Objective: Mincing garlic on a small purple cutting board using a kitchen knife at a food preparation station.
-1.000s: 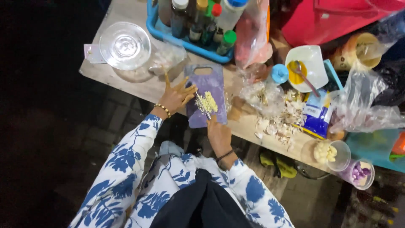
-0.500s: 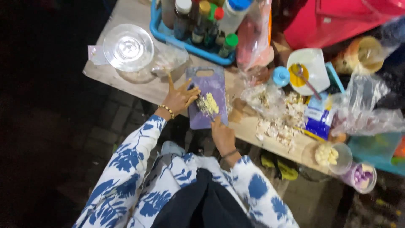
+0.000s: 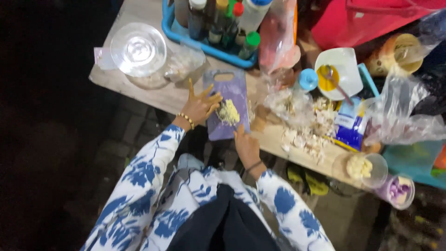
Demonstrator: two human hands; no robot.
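Observation:
A purple cutting board lies on the wooden table with a small heap of chopped pale-yellow bits in its middle. My left hand rests flat with fingers spread on the board's left edge, its fingertips touching the heap. My right hand sits at the board's near right corner, fingers curled; whether it grips anything is hidden. Both arms wear white sleeves with blue flowers.
A glass jar lid and bag sit far left. A blue tray of sauce bottles stands behind the board. Right of the board: garlic peels, white bowl, blue packet, plastic cups.
My left hand has shifted slightly onto the board toward the chopped heap. The camera view has drifted; both hands otherwise stay by the board.

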